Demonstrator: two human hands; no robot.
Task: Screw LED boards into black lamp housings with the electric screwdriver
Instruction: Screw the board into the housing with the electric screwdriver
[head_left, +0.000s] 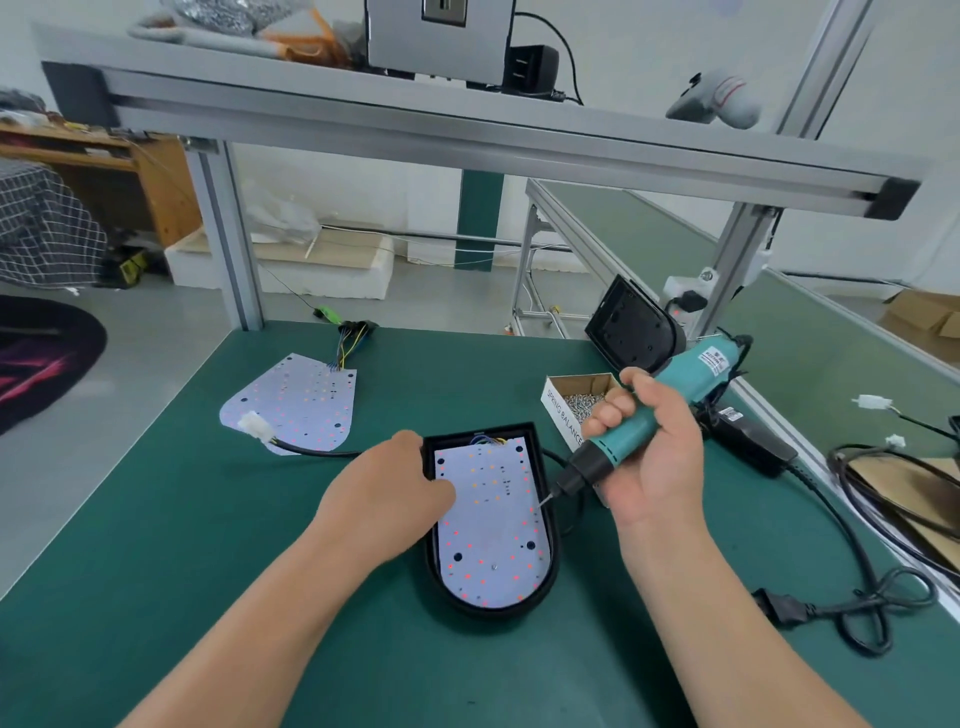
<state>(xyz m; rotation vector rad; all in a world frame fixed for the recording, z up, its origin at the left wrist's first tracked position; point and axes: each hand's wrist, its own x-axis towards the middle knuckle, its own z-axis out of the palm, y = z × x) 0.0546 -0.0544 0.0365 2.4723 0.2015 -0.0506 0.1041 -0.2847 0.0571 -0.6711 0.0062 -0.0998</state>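
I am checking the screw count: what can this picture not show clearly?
- Head view: the white LED board in the black lamp housing is partly covered by the left hand; any screws there are hidden.
- Head view: whether the teal electric screwdriver in the right hand carries a screw; its bit tip is too small.

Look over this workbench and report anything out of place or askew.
A spare black housing stands tilted on edge at the far right of the mat, not flat. A bare LED board lies loose on it, outside any housing.
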